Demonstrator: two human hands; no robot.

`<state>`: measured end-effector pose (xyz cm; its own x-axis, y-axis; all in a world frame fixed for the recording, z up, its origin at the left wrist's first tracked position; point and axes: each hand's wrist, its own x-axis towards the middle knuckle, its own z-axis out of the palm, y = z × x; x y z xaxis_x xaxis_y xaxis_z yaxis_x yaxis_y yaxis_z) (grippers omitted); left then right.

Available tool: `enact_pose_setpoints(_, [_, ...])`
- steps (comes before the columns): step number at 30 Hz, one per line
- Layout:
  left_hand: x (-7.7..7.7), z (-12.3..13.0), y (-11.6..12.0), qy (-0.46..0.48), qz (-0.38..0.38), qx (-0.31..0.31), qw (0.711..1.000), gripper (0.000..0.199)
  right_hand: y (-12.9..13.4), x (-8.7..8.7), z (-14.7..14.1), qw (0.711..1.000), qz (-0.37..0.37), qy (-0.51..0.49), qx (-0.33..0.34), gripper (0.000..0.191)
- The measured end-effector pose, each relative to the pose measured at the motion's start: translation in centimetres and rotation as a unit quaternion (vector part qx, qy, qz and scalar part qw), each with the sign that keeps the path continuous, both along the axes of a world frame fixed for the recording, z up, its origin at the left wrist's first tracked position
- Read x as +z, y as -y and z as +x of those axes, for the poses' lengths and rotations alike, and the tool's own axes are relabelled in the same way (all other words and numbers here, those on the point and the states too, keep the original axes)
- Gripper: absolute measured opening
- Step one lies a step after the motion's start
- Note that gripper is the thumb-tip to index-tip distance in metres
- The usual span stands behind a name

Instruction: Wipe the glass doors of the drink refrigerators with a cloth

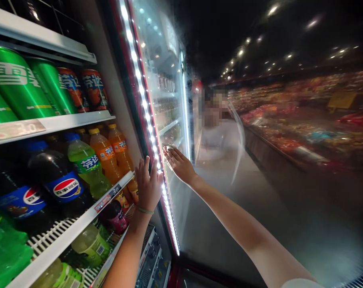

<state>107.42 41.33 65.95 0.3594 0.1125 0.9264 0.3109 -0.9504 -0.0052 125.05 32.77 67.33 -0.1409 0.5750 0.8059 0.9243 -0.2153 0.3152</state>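
Left hand (148, 186): fingers spreading wide, holding nothing, reaching up beside the lit edge of the open glass cooler door (166, 80). Right hand (178, 164): fingers lying close together, holding nothing, pressing flat against the glass. Pepsi bottles (57, 188) and orange soda bottles (112, 154) are standing on the shelves just left of the hands.

The cans (18, 82) are glossy metal and the soda bottles (57, 180) smooth, shiny plastic. The fridge door (172, 100) is smooth glass, misted in places, in a glossy red and black frame (173, 276). The shelf (64, 236) is smooth white, its material hard to tell.
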Motion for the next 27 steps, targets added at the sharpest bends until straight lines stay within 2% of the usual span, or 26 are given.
enact_pose_setpoints(4, [-0.1,2.3,2.4,-0.009,-0.006,-0.033,0.999,0.058,6.4,0.7,1.6,0.998,0.027,0.019,-0.058,0.068])
enact_pose_setpoints(8, [-0.1,5.2,5.7,-0.009,0.002,-0.083,0.996,0.060,13.7,1.1,3.6,0.985,0.077,0.069,-0.137,0.068])
enact_pose_setpoints(15, [0.0,11.0,14.0,0.009,-0.004,-0.160,0.987,0.066,27.3,1.0,7.8,0.965,0.107,0.070,-0.230,0.069])
enact_pose_setpoints(22, [0.3,15.9,23.6,0.020,-0.009,-0.224,0.974,0.068,42.2,-0.6,12.2,0.940,0.130,0.060,-0.311,0.079])
enact_pose_setpoints(27, [0.4,18.8,28.9,0.023,-0.001,-0.250,0.968,0.069,51.7,-2.8,14.9,0.918,0.181,0.022,-0.353,0.082])
